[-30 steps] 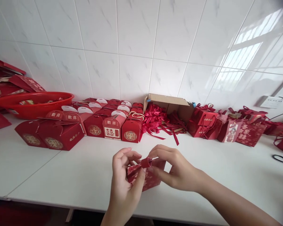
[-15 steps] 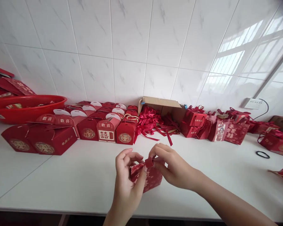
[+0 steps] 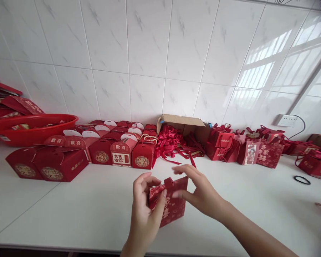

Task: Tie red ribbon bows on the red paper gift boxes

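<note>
A small red gift box (image 3: 176, 203) with pale printed characters stands at the front middle of the white table. My left hand (image 3: 147, 207) grips its left side, with the thumb on the front face and the fingers behind. A short red tab (image 3: 169, 182) sticks up from the box's top edge. Beside the right half of the box is my right hand (image 3: 198, 191), its thumb and fingers spread apart around the upper right corner. Nothing shows in its grasp. The box's back is hidden.
Rows of red boxes (image 3: 101, 153) stand at the back left, by a red basin (image 3: 42, 125). Red ribbons (image 3: 168, 142) spill from a cardboard box (image 3: 184, 119). Ribboned boxes (image 3: 270, 153) line the right, near a black ring (image 3: 301, 180) on the white table (image 3: 96, 214).
My right hand has let go of the tab at the box's top and opened out to the right. My left hand keeps its hold. The view has shifted slightly.
</note>
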Demonstrator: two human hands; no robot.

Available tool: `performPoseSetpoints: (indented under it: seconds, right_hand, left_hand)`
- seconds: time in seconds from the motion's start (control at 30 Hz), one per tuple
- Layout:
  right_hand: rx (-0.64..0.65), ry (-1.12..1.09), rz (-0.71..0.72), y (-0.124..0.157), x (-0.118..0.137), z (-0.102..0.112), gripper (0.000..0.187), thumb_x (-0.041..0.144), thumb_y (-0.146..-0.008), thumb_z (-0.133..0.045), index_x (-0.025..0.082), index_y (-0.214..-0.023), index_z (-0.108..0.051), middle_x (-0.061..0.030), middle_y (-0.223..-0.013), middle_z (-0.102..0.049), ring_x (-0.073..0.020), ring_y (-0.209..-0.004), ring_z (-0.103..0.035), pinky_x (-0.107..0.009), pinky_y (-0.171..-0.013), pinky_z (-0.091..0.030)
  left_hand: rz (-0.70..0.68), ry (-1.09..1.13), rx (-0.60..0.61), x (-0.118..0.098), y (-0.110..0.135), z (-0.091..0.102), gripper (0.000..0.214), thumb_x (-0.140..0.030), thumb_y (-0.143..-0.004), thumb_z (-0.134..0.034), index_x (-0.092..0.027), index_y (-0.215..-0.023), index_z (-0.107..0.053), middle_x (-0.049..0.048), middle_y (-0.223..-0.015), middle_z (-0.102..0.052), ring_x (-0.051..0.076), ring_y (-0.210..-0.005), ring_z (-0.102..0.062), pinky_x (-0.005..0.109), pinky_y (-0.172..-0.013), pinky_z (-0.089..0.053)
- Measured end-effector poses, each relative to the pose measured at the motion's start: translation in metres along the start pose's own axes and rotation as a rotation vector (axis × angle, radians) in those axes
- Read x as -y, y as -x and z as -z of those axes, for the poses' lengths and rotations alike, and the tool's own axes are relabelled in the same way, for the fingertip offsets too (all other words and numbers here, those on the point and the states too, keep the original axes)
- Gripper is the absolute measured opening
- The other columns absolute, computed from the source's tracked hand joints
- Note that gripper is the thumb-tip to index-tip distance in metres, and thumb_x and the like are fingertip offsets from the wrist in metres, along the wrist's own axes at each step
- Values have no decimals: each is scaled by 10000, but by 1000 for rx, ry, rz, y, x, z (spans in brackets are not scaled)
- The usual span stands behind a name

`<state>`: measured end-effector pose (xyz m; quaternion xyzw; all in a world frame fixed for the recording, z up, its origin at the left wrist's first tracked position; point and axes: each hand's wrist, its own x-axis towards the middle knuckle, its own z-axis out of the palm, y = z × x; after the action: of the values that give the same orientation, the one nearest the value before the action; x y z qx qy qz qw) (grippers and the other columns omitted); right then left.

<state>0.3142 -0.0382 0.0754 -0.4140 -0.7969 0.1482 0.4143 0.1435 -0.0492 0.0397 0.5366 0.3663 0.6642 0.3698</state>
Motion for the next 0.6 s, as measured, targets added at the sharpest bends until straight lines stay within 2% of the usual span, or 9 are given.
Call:
performPoseSetpoints:
  seconds: [0.07,0.1,0.17,0.23,0.33,0.43,0.53,0.6]
  right_hand:
    - [38,-106,-116,9,-15,2,750,358,-709,-786,266,-1335,-385,-115,-1269,-560,-248,-1152,-550,-429,-923,-483]
    - [80,-168,-156,15,-22,2,818,366,-694,-797,272,-1367,-341,-118,-1297,-544,-250,-1185,-534,-436,-939,-485]
    - [171,-279,-187,26,-33,2,750,353,-722,-779,268,-1348,-375,-110,-1293,-555,-237,-1188,-540,-433,-963,-484]
    - [198,-336,-183,35,-38,1,574,329,-776,-734,254,-1279,-467,-95,-1262,-580,-220,-1156,-562,-417,-969,-485]
    - [115,-260,-200,44,-38,3,360,308,-830,-673,237,-1166,-568,-72,-1153,-641,-202,-1042,-613,-389,-911,-512]
    - [18,-93,-253,56,-49,18,341,339,-832,-654,226,-1147,-589,-72,-1054,-683,-203,-898,-649,-361,-772,-546]
    - [-132,23,-360,83,-83,54,410,430,-789,-660,215,-1130,-585,-97,-983,-702,-227,-774,-668,-367,-646,-556]
    - [-321,141,-508,107,-117,86,444,500,-722,-687,213,-1047,-590,-111,-820,-701,-267,-684,-675,-378,-552,-545]
  left_hand:
    - [6,-9,-12,0,-1,-1,404,-342,-821,-650,-263,-1164,-452,30,-978,-568,173,-910,-597,311,-829,-480]
    - [10,-10,-9,1,-1,-1,403,-343,-823,-647,-261,-1166,-450,30,-980,-567,171,-898,-597,310,-824,-482]
    - [14,-2,11,1,0,-3,405,-337,-831,-636,-261,-1177,-440,31,-990,-560,164,-885,-592,306,-820,-482]
    - [20,23,42,3,1,-5,409,-331,-840,-626,-263,-1190,-427,36,-1009,-551,164,-901,-590,298,-814,-486]
    - [21,79,109,7,1,-8,423,-328,-836,-627,-268,-1195,-413,54,-1081,-541,181,-973,-586,310,-840,-488]
    - [-41,75,156,15,-2,-6,442,-300,-826,-641,-268,-1199,-407,75,-1166,-520,211,-1109,-541,380,-971,-437]
    - [-71,43,131,19,-6,1,433,-284,-845,-616,-264,-1218,-397,88,-1180,-508,230,-1171,-501,422,-1004,-407]
    - [-65,29,106,19,-7,6,407,-285,-862,-592,-261,-1218,-396,92,-1175,-509,229,-1160,-507,423,-986,-416]
